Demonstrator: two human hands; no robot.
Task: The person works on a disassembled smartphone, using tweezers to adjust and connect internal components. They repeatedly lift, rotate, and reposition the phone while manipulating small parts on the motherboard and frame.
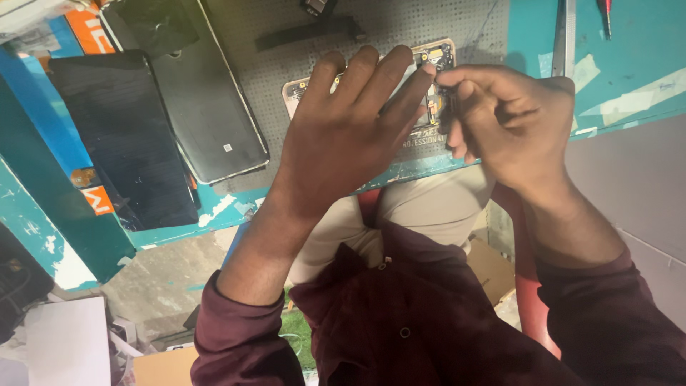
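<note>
my left hand point(343, 132) lies flat, fingers spread, pressing down on the opened phone point(437, 78), which sits at twelve o'clock on the grey perforated mat point(286, 50). my right hand point(511, 121) is at two o'clock, fingertips pinched together on the phone's right edge; i cannot tell whether they hold a small part. two dark screen panels point(125, 136) lie at ten o'clock on the teal bench point(629, 64).
</note>
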